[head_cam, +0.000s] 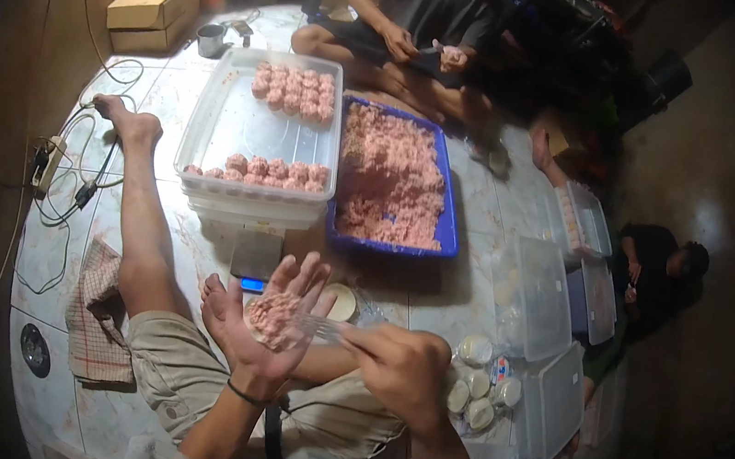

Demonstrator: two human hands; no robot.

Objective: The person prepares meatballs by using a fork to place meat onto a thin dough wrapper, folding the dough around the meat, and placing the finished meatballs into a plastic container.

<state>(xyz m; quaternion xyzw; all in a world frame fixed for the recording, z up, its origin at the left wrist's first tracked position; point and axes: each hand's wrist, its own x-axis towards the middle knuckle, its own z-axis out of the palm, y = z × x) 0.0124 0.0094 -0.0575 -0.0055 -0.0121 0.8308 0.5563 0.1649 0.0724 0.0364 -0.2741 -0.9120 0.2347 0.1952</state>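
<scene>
On the upturned palm of my left hand (256,358) lies a thin round dough wrapper (249,331) heaped with minced meat filling (272,318). My right hand (402,366) grips a metal fork (326,328), its tines at the right side of the filling. Just beyond my fingers, a pale stack of round wrappers (342,301) rests on the tiled floor, partly hidden. A digital scale (256,256) with a lit blue display is ahead of my left hand. Farther off, a blue tray (451,237) holds a mound of minced meat (396,170). Beside it, filled dumplings (294,91) sit in rows in a clear plastic container (215,119).
Packed wrapper stacks (477,394) and plastic containers or lids (542,301) lie to the right. One person (424,14) sits opposite; another (656,260) sits at far right. A power strip with cables (50,167), a checked cloth (94,319) and a cardboard box (153,10) are left.
</scene>
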